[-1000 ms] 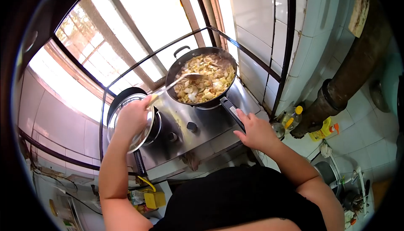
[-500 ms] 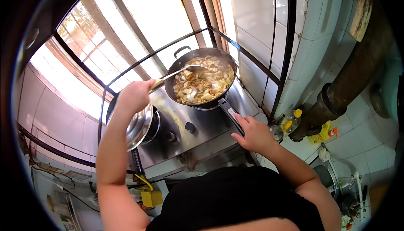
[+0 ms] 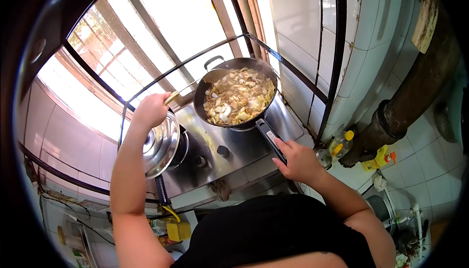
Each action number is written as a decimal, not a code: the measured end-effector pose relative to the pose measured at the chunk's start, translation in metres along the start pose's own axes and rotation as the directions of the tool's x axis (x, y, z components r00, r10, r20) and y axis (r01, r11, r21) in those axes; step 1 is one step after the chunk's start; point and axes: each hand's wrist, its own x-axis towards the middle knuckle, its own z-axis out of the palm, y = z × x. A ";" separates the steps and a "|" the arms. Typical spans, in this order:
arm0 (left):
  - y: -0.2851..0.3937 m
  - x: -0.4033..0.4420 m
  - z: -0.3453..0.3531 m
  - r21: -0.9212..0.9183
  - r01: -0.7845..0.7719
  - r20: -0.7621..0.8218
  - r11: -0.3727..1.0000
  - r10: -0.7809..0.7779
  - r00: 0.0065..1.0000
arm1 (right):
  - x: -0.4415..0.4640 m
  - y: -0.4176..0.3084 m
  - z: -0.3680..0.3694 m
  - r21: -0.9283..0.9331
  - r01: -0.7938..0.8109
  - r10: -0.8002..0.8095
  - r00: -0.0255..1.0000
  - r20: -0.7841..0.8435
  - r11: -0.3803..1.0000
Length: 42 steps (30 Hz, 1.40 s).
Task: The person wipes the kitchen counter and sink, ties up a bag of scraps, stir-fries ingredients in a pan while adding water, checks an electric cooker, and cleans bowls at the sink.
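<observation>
The pan [image 3: 236, 64] sits on the right side of the steel stove [image 3: 244, 147], well filled with chopped, pale, moist-looking food [image 3: 239, 97]. With that load it is probably heavy and front-weighted, its wall rigid and likely too hot to touch. The long black handle [image 3: 267, 134] is the sensible hold; the loop handle [image 3: 213, 57] on the far side may well be hot. The person's right hand [image 3: 299, 159] has its fingers wrapped around the long handle near its free end.

The spatula [image 3: 215, 75] looks light and stiff, best held at its yellowish grip, which the left hand's [image 3: 150, 111] fingers grasp. Its blade lies inside the pan's far left wall; whether it touches the food cannot be told. The pieces look soft and probably slippery.

Just below the left hand, a shiny lid [image 3: 166, 146], smooth and probably slick, covers part of a second pan, whose black handle [image 3: 161, 190] points toward the person.
</observation>
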 end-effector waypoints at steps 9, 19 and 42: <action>0.041 0.042 0.056 -0.097 -0.146 0.035 0.985 0.150 0.988 | 0.000 0.001 -0.002 -0.035 -0.001 0.002 1.000 0.012 0.999; 0.010 -0.022 0.012 0.267 -0.478 -0.132 0.837 0.523 0.842 | 0.001 0.001 0.000 -0.027 0.013 -0.013 1.000 0.007 1.000; 0.025 -0.036 -0.104 0.357 -0.098 0.044 0.929 0.088 0.995 | 0.000 0.005 0.002 -0.006 0.025 -0.025 1.000 -0.014 1.000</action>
